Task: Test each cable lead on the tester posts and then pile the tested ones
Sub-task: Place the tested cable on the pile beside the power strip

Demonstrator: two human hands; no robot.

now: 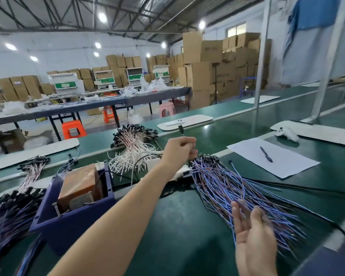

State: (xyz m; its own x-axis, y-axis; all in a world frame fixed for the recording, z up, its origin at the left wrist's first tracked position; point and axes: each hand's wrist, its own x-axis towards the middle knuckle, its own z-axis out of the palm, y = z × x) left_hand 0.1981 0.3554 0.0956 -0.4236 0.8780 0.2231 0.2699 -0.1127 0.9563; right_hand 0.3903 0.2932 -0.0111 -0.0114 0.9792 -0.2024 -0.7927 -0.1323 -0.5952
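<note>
A bundle of blue and purple cable leads (227, 186) with black connectors fans across the green bench at centre right. My left hand (178, 151) is a closed fist at the bundle's connector end, gripping a cable lead whose black plug (181, 130) sticks up above the knuckles. My right hand (253, 238) is low at the right, palm up with fingers apart, touching the blurred bare tails of the bundle. The tester, a dark blue box (54, 222) holding a brown transformer (80, 184), stands to the left with metal posts (56, 209) on its rim. A pile of blue leads (8, 214) lies left of it.
White leads with black plugs (133, 148) are heaped behind the tester, and a smaller bunch (34, 166) lies far left. A sheet of paper (287, 166) with a pen (266, 154) lies at the right. A black power cord (307, 210) runs along the right edge.
</note>
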